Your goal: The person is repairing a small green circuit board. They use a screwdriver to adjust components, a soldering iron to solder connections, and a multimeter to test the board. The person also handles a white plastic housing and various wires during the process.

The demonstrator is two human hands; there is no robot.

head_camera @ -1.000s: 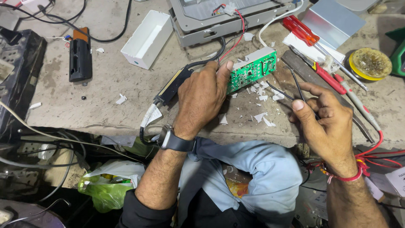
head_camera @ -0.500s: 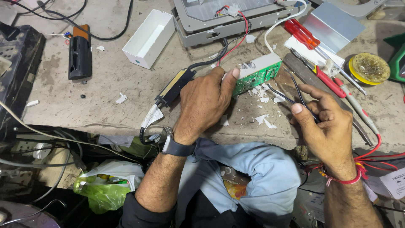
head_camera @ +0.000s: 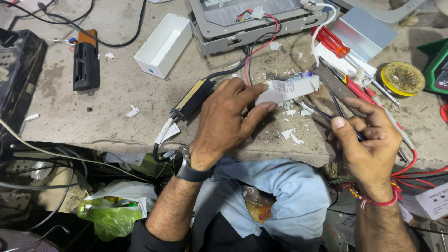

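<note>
Both hands over the counter
Left hand palm-down, fingers pinched closed; right hand curled shut, thumb up, forearms reaching forward.

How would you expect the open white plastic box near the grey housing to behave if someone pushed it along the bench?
The white box is empty and thin-walled, so probably light and easily slid. It lies flat on a broad base, so tipping or rolling seems unlikely. The rough, gritty bench might snag it slightly.
</note>
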